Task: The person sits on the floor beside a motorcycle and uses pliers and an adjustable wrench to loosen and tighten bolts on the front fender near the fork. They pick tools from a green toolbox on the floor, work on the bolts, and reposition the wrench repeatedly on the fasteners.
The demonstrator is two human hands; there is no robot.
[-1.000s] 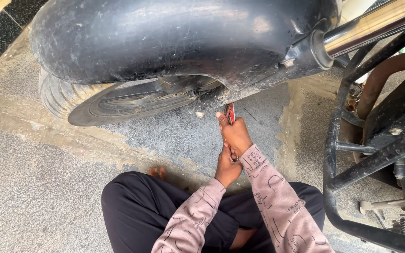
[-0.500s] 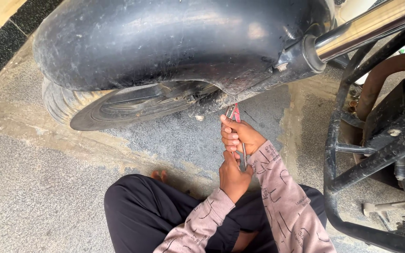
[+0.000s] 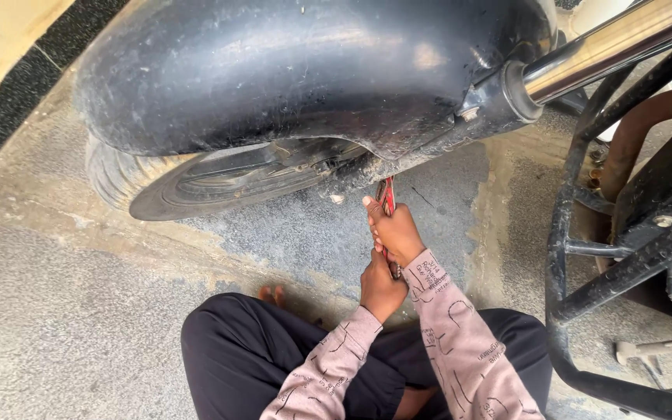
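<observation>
A red-handled hand tool [image 3: 386,194] points up under the black mudguard [image 3: 289,70] of a motorcycle. My right hand [image 3: 395,231] is closed around its upper handle, just below the mudguard's muddy edge. My left hand [image 3: 381,286] grips the lower end of the same tool, directly beneath the right hand. The tool's tip is hidden behind the mudguard. The front tyre [image 3: 118,175] and its wheel rim [image 3: 250,175] sit to the left of my hands. I sit cross-legged on the ground in black trousers [image 3: 250,350] and pink patterned sleeves.
A chrome fork tube [image 3: 616,43] runs to the upper right. A black tubular crash guard [image 3: 577,257] and engine parts stand at the right. A bolt and small metal parts [image 3: 663,354] lie on the concrete at lower right. A dark strip [image 3: 33,85] borders the floor at the upper left.
Both hands have stayed on the red tool under the mudguard, shifting slightly. The view has drifted a little, with my knees lower in the picture.
</observation>
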